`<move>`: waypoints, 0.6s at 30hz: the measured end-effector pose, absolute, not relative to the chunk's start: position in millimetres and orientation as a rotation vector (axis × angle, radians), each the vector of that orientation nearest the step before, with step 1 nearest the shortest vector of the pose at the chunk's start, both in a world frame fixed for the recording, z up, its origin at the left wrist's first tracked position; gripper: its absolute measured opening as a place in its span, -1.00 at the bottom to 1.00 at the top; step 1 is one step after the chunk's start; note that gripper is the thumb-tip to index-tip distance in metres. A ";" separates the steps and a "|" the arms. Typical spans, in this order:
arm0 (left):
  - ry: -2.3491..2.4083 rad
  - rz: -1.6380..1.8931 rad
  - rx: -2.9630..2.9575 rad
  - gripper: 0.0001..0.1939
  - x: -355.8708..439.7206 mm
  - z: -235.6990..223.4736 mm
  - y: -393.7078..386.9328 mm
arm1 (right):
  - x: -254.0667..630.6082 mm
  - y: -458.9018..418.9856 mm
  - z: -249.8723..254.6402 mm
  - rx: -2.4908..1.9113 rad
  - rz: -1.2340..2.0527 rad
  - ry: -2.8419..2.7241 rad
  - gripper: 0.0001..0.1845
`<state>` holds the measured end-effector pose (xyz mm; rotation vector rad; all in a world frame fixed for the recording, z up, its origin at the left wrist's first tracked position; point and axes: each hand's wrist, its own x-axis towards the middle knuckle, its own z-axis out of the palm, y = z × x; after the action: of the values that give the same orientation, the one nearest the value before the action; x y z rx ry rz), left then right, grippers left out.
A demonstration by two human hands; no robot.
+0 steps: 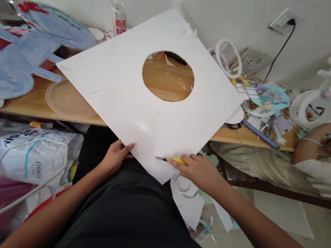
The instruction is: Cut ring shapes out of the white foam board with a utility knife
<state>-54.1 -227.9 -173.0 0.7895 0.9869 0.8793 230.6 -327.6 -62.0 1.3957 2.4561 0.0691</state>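
Observation:
A large white foam board (113, 78) lies cornerwise over the wooden table, its near corner reaching past the edge above my lap. An oval hole is cut through it, and the tabletop shows inside. My left hand (115, 156) pinches the board's lower left edge, thumb on top and fingers partly hidden underneath. My right hand (197, 170) is closed around a yellow utility knife (178, 161). The knife's dark blade points left, low over the board near the close corner; whether it touches the surface I cannot tell.
A blue-painted cutout (21, 59) lies at left, with a clear bottle (118, 12) behind the board. Scraps, white rings (228, 57) and a blue rod (260, 134) clutter the right side. Another person's arm (312, 141) rests at far right. Offcuts (190, 205) litter the floor.

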 end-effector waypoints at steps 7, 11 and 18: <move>0.987 0.872 0.789 -0.59 -54.4 -175.3 -227.5 | 241.4 -322.2 -58.2 1.342 0.071 2.458 -0.35; 0.988 0.873 0.789 -0.59 -54.4 -176.3 -227.2 | 247.1 -318.9 -54.3 1.295 0.095 2.474 -0.36; 0.984 0.870 0.779 -0.58 -54.2 -173.0 -227.4 | 251.6 -312.3 -47.5 1.203 0.144 2.486 -0.38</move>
<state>-54.2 -227.4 -173.0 0.7787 0.9838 0.8703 251.6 -312.3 -47.5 1.2027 2.4864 0.1436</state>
